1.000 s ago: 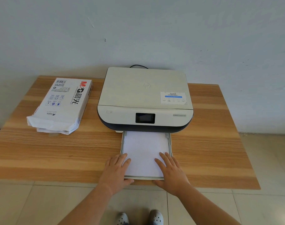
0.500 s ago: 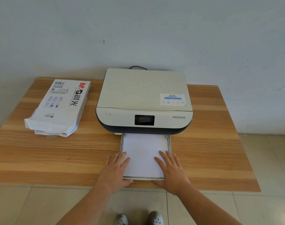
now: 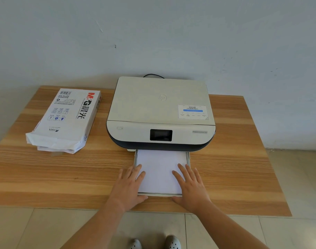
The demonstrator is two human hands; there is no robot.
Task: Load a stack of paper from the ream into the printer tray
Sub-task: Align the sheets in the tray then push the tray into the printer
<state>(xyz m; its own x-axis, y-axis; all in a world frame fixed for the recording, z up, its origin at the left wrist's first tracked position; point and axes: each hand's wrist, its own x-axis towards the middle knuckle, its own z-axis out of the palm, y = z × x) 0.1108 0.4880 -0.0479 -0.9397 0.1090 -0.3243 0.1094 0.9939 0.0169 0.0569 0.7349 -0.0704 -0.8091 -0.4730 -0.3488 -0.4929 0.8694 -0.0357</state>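
A white printer (image 3: 160,105) with a dark screen stands at the middle back of the wooden table (image 3: 234,168). Its paper tray (image 3: 188,157) sticks out of the front and holds a stack of white paper (image 3: 159,169). My left hand (image 3: 128,187) lies flat on the tray's front left corner, fingers spread over the rim and paper. My right hand (image 3: 191,187) lies flat on the front right corner in the same way. Both thumbs sit at the tray's front edge. The torn-open paper ream (image 3: 67,119) lies to the left of the printer.
A black cable (image 3: 153,75) runs behind the printer against the pale wall. The table's front edge is just behind my wrists, with tiled floor and my shoes (image 3: 153,243) below. Bare wood lies on both sides of the tray.
The tray with the paper has slid a little further into the printer, and both hands have moved forward with it. The ream has not moved.
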